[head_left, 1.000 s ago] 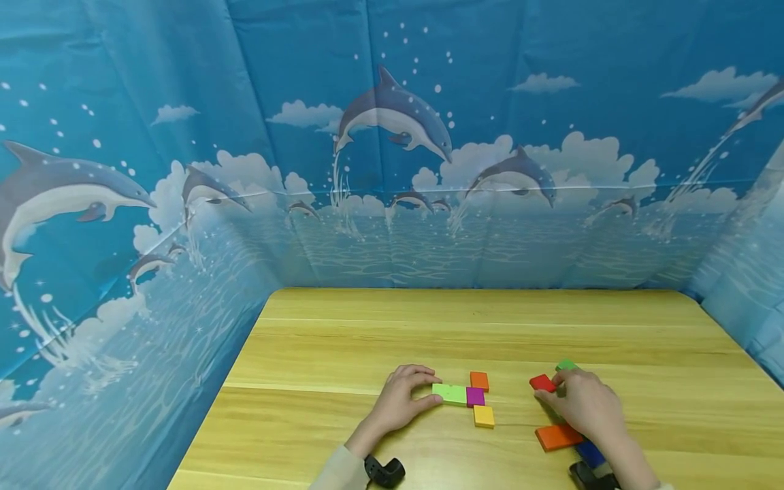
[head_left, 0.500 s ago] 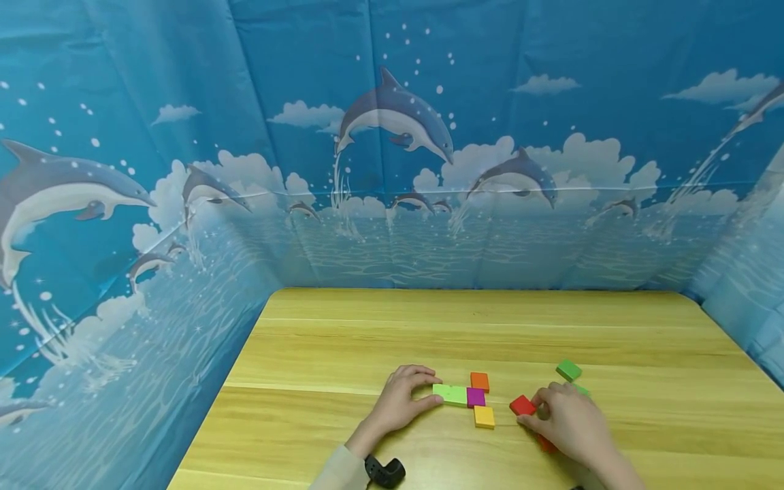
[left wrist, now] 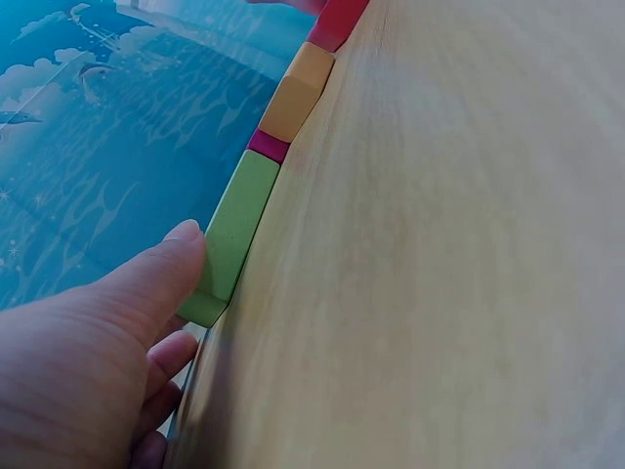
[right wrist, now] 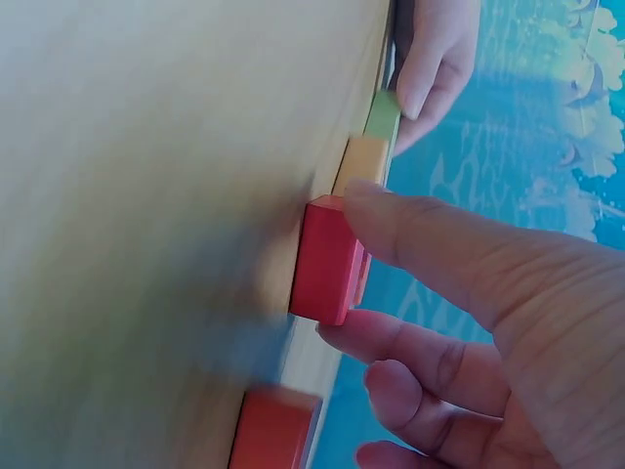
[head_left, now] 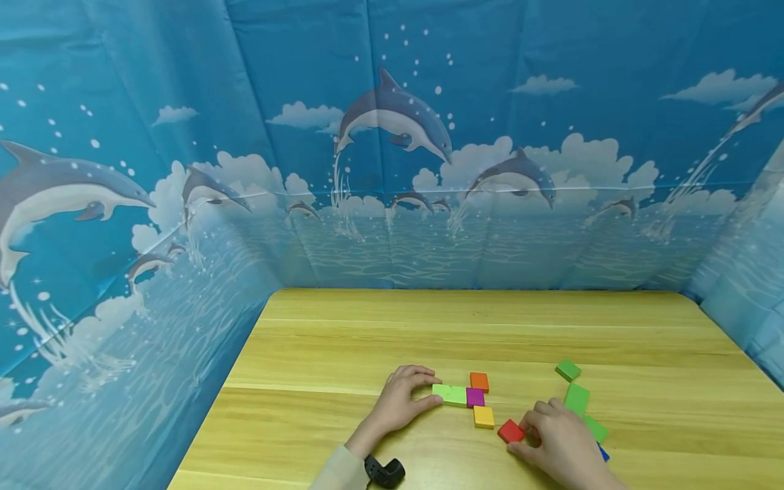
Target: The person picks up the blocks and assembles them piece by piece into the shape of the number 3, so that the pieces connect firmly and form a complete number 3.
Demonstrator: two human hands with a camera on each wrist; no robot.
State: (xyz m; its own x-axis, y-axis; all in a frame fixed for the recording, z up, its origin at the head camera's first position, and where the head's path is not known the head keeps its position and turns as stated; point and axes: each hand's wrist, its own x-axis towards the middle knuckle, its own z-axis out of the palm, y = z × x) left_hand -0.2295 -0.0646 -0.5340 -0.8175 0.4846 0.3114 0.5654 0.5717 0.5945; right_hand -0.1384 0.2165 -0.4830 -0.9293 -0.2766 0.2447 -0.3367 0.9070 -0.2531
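The right hand [head_left: 560,439] pinches a red block [head_left: 510,431] between thumb and forefinger, near and just right of a yellow block [head_left: 484,416]; I cannot tell whether the red one touches the table [head_left: 367,327]. The left hand [head_left: 401,401] has thumb and fingers clamped around the left end of a light green block [head_left: 450,395] on the table. A purple block [head_left: 475,397] meets its other end, with an orange block [head_left: 480,382] on the far side and the yellow one nearer. Beyond the right hand lie three green blocks [head_left: 576,399] and a partly hidden blue block [head_left: 603,452].
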